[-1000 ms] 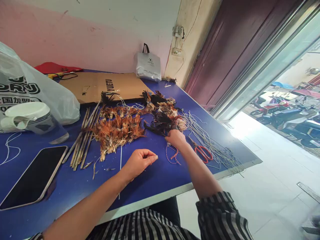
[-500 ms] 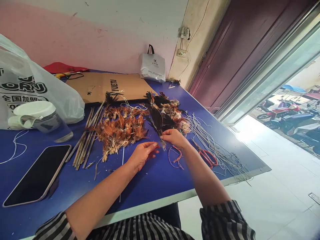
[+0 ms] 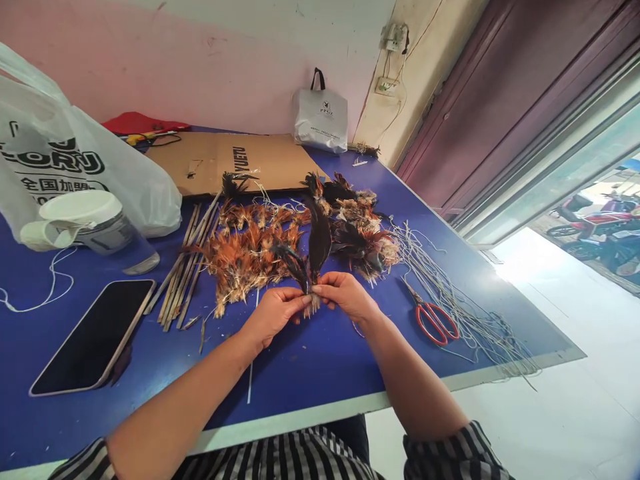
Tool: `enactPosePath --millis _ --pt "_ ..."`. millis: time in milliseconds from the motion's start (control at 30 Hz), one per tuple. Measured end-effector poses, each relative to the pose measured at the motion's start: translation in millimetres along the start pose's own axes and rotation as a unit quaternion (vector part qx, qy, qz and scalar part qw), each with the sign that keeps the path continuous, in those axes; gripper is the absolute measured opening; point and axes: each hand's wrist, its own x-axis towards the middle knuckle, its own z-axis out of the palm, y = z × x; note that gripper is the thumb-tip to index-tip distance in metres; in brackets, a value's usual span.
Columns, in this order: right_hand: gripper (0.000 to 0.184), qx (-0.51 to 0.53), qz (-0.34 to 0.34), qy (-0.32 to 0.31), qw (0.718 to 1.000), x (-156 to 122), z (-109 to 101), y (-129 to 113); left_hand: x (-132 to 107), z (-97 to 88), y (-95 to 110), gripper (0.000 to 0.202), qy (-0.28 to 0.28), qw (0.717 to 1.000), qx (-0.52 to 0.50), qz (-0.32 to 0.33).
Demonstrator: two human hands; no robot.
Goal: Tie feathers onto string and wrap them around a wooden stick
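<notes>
A bunch of dark feathers [image 3: 319, 243] stands upright between my two hands, its pale quill ends pointing down toward me. My left hand [image 3: 277, 312] pinches it low on the left, thumb against fingers. From the other side my right hand [image 3: 347, 297] grips the base the same way; the fingertips nearly meet. Just beyond lies a spread of brown-orange feathers [image 3: 253, 250] in rows. To its right are more dark and brown feather bundles [image 3: 365, 247]. Red-handled scissors [image 3: 434, 321] rest to the right of my right hand.
Thin pale cords [image 3: 465, 313] trail over the right table edge. Wooden sticks [image 3: 187, 267], a phone [image 3: 93, 337], a lidded plastic jar [image 3: 107, 233] and a white plastic bag [image 3: 130, 180] are on the left. Behind lie flat cardboard [image 3: 280, 163] and a silver bag [image 3: 321, 120].
My left hand has come right and closed on the feather bunch, which now stands more upright. My right hand has shifted slightly and covers most of the red-orange string. The view has moved somewhat.
</notes>
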Motion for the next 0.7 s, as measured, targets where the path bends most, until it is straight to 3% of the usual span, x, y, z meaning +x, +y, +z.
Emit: enactPosePath --millis 133,300,567,700 --pt "0.027 -0.013 -0.010 0.010 1.000 -2.2 6.4 0.0 -0.3 1.0 -4.0 0.027 0.002 1.000 -0.019 -0.004" --pt "0.025 -0.049 -0.021 0.020 0.998 -6.0 13.8 0.4 -0.7 0.5 -9.1 0.023 0.046 0.998 0.014 0.028" --pt "0.028 0.009 -0.026 0.030 0.999 -8.5 17.1 -0.1 -2.2 -1.6 -6.8 0.025 0.077 0.994 0.063 0.034" --pt "0.024 0.028 -0.042 0.049 0.998 -7.7 26.2 6.3 -2.4 -2.3 -9.2 0.023 0.067 0.993 0.081 0.060"
